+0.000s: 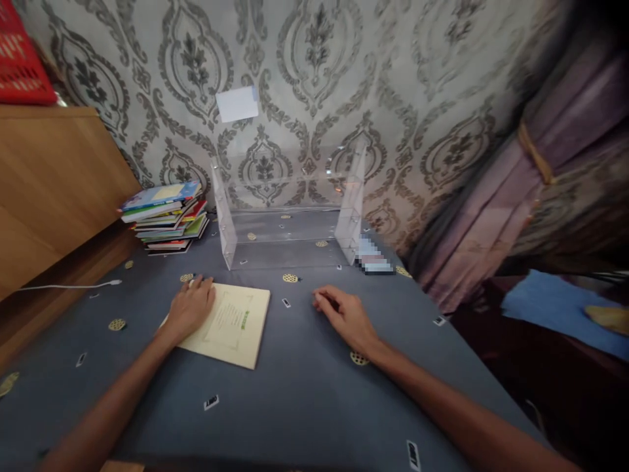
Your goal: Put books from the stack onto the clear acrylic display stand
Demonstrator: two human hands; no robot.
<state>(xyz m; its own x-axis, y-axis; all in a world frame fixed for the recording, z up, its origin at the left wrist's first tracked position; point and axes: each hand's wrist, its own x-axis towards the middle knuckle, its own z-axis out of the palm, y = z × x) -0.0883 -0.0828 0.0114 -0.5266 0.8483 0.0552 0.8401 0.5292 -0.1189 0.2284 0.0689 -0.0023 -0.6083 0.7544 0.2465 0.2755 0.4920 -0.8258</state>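
Note:
A cream book (230, 328) with small print and a green heading lies flat on the dark blue tablecloth (289, 413). My left hand (191, 307) rests on the book's left part, palm down, fingers stretched out and slightly apart; that part of the page is hidden beneath it. To the right of the book, my right hand (346, 318) is on the cloth, its fingers curled and the thumb close to the index fingertip. Nothing shows between those fingers. Behind both hands stands a clear acrylic rack (287, 252) with tiered shelves and no books on it.
A pile of books (167, 219) stands at the back left by a wooden cabinet (54, 183). A white cable (73, 286) runs across the left side. Beside the rack lies a blurred-out item (374, 255). A tied purple curtain (521, 190) hangs past the table's right edge.

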